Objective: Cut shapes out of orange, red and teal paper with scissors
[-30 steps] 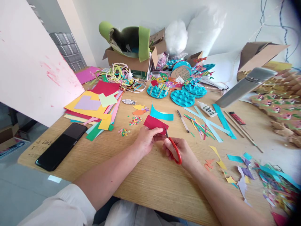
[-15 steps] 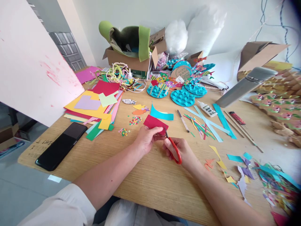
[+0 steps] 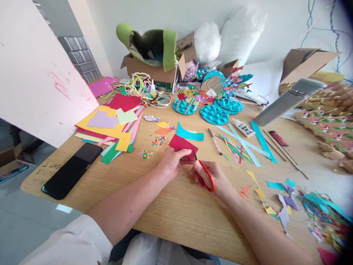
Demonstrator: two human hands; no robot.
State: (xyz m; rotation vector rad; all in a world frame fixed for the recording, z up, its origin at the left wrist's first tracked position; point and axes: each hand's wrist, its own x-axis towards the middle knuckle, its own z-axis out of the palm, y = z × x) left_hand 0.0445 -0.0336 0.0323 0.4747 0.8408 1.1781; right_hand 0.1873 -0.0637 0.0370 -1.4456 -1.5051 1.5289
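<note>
Head view: left hand (image 3: 171, 162) pinches the red paper (image 3: 179, 142) between thumb and fingers, thumb on top. Right hand (image 3: 211, 173) has its fingers wrapped around the red handles of the scissors (image 3: 209, 173); blades sit at the right end of the red paper, blade gap too small to tell. Paper is mid-table, just on the near side of a curved blue paper piece (image 3: 190, 134). Left of it: small confetti piles (image 3: 159, 141), then a stack of coloured paper (image 3: 82, 123), with a black phone (image 3: 71, 171) on the near side of the stack, at the left of the table (image 3: 154, 221). Right of it: pen (image 3: 214, 141), thin paper strips (image 3: 234, 147), white glue bottle (image 3: 244, 128) lying on its side. Loose paper scraps (image 3: 283, 213) at near right, beyond the right forearm. Far side: green-and-black item (image 3: 169, 49) in a cardboard box (image 3: 143, 68).
</note>
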